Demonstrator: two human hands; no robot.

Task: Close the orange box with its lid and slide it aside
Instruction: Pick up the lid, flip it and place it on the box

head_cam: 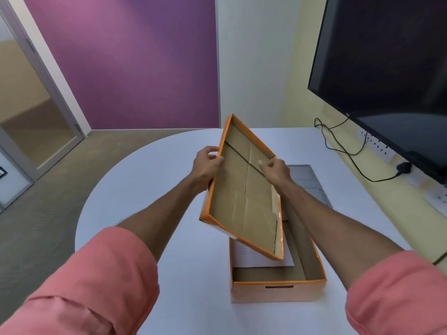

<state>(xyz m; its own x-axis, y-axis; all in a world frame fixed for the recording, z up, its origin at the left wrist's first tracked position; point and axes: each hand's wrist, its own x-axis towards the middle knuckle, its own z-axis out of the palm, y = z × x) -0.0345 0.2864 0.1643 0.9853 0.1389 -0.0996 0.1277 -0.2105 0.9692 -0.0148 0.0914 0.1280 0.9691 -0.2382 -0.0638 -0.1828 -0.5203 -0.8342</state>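
The orange box stands open on the white table, near its front, with a white sheet of paper inside. The orange lid is held in the air above the box, tilted, its brown inner side facing me. My left hand grips the lid's left long edge. My right hand grips its right long edge. The lid's lower corner hangs over the box's opening and hides the far part of the box.
A grey flat panel lies on the white table behind the box. A large dark screen stands at the right, with black cables and wall sockets beneath it. A glass door is at far left.
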